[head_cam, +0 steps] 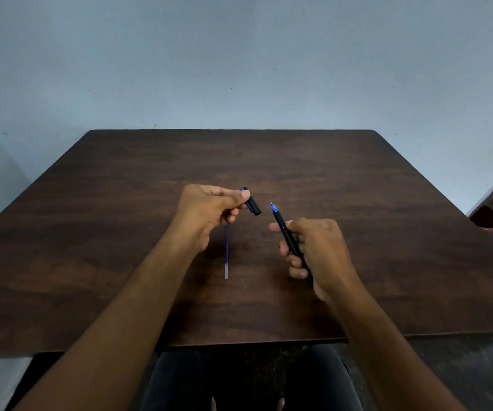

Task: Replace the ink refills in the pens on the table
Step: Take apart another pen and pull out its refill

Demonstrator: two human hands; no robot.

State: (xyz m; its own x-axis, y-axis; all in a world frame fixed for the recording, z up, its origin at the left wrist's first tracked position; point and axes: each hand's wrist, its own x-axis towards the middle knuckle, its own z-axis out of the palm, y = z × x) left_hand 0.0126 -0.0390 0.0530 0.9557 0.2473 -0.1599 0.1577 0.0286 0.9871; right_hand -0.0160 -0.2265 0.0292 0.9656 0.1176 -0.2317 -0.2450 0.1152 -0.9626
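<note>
My right hand grips a black pen body above the dark wooden table; its blue tip with a fine metal point aims up and to the left. My left hand pinches the black pen cap, with a blue clip, between thumb and fingers. Cap and pen tip are a short gap apart. A thin ink refill, blue with a clear lower end, lies on the table between my hands, its top hidden behind my left hand.
The table's near edge runs just above my lap. A dark red round object sits beyond the table's right edge. A plain pale wall stands behind the table.
</note>
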